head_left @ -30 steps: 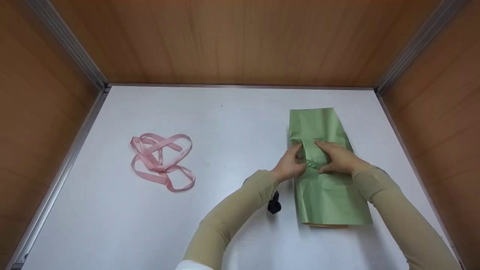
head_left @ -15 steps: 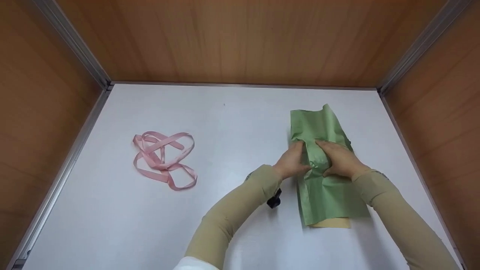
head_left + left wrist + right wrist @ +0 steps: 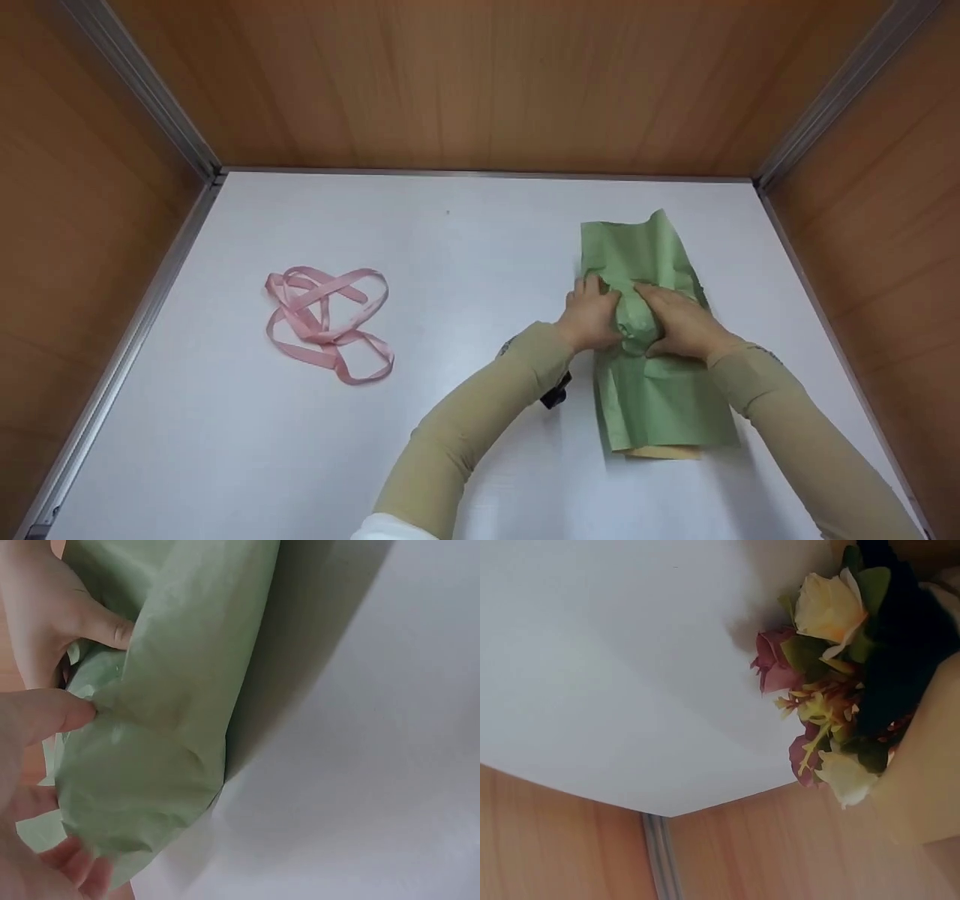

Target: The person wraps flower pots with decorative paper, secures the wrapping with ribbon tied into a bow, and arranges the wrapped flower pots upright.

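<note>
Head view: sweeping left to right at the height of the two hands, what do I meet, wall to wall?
Left wood wall, pink ribbon, left hand, right hand, right wood wall.

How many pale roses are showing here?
2, both in the right wrist view: an upper rose, near the top edge, and a lower rose further down. Others may be hidden.

Khaki left sleeve (image 3: 454, 435) and right sleeve (image 3: 810, 435), wrinkled, ending behind the bare left hand (image 3: 592, 315) and right hand (image 3: 682, 322), white cloth (image 3: 391, 528) farther behind the left hand, black piece (image 3: 554, 396) closer behind it
</note>
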Available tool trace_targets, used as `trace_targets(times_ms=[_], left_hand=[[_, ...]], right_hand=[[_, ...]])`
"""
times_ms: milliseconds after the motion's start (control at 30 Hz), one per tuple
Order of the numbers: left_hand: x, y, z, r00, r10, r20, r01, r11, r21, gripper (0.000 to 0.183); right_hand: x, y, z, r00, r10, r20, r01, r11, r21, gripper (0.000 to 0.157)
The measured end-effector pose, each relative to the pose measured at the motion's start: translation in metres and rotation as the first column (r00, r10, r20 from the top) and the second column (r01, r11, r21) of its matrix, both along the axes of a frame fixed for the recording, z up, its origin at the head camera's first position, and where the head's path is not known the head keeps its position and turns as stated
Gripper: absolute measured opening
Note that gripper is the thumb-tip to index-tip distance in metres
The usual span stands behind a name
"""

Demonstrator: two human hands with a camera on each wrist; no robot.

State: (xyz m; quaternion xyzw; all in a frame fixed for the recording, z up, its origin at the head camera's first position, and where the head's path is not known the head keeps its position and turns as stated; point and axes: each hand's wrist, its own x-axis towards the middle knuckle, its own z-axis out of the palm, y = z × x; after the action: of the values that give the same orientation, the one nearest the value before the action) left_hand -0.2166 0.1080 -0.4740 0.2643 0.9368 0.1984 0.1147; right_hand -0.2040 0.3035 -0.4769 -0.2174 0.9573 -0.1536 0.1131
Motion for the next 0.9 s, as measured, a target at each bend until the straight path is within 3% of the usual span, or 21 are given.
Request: trace_targets(times_ms=[100,200,267,300,367,433,533,600,700,900], left_hand=[[-0.001,0.003,0.003,0.998,-0.02,-0.059,0.015,0.996,-0.09,0.056],[-0.003,0.004,0.004,0.995,-0.06,-0.079,0.049,0.99,-0.135,0.056],[-0.004,0.004,0.004,0.994,-0.079,-0.081,0.066,0.987,-0.149,0.057],[-0.005,0.004,0.004,0.994,-0.084,-0.076,0.072,0.986,-0.148,0.057],[-0.007,0.003,0.003,0.994,-0.09,-0.069,0.079,0.986,-0.145,0.056],[-0.008,0.003,0.003,0.993,-0.097,-0.063,0.087,0.985,-0.147,0.058],[-0.008,0.001,0.003,0.992,-0.119,-0.047,0.11,0.98,-0.163,0.061],[-0.008,0.001,0.004,0.991,-0.133,-0.019,0.128,0.978,-0.166,0.064],[-0.008,0.0,0.005,0.988,-0.152,0.014,0.153,0.975,-0.162,0.063],[-0.011,0.002,0.005,0.985,-0.166,0.053,0.172,0.975,-0.139,0.063]], right_hand=[[0.0,0.0,0.01,0.999,-0.028,0.042,0.029,0.999,-0.018,0.098],[0.0,-0.003,0.025,0.987,-0.138,0.078,0.143,0.987,-0.066,0.079],[0.001,-0.006,0.036,0.959,-0.246,0.138,0.266,0.952,-0.153,0.066],[0.002,-0.009,0.041,0.936,-0.299,0.186,0.335,0.919,-0.207,0.062],[0.004,-0.013,0.05,0.87,-0.36,0.337,0.469,0.816,-0.337,0.061],[0.008,-0.017,0.056,0.782,-0.347,0.518,0.583,0.702,-0.41,0.067],[0.014,-0.02,0.057,0.64,-0.262,0.722,0.693,0.602,-0.396,0.076],[0.017,-0.02,0.054,0.553,-0.206,0.807,0.734,0.58,-0.354,0.079],[0.02,-0.017,0.048,0.464,-0.154,0.872,0.766,0.564,-0.308,0.082],[0.026,-0.008,0.034,0.361,-0.088,0.928,0.791,0.557,-0.255,0.093]])
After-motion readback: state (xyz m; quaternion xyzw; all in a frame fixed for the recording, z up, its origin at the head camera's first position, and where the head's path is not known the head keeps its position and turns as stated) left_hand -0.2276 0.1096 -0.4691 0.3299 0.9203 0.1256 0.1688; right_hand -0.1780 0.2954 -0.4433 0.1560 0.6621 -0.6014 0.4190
